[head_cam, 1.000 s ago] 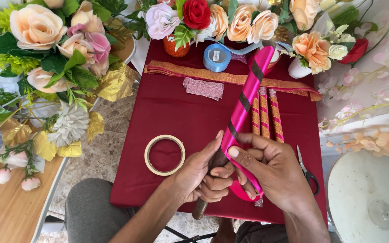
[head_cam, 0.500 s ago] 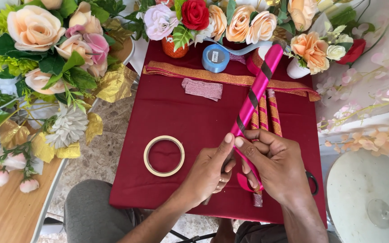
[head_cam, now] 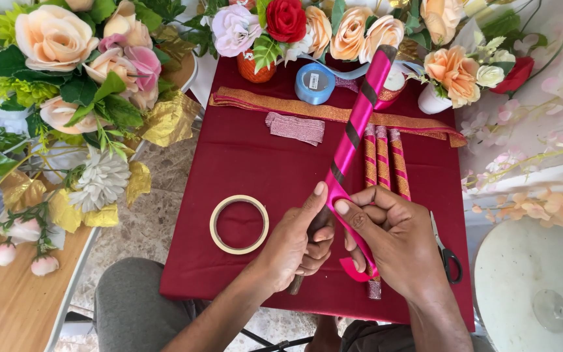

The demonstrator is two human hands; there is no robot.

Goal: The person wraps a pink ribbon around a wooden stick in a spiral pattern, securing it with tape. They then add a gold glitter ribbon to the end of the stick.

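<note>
Maroon cloth (head_cam: 242,156), both hands' (head_cam: 294,244) (head_cam: 395,241) grip still clamping stick (head_cam: 353,140), pink ribbon (head_cam: 360,251) wound lower

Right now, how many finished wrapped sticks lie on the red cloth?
3: wrapped sticks lie side by side beyond the right hand; their lower ends are hidden beneath it.

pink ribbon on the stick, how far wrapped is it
Done: the pink ribbon spirals around most of the stick's upper length, with dark gaps showing between turns. Three finished striped sticks lie on the red cloth. In hand: the left hand grips the stick low down; the right hand presses the ribbon against it, a loose loop hanging below. Left: the dark bare bottom end is unwrapped.
</note>
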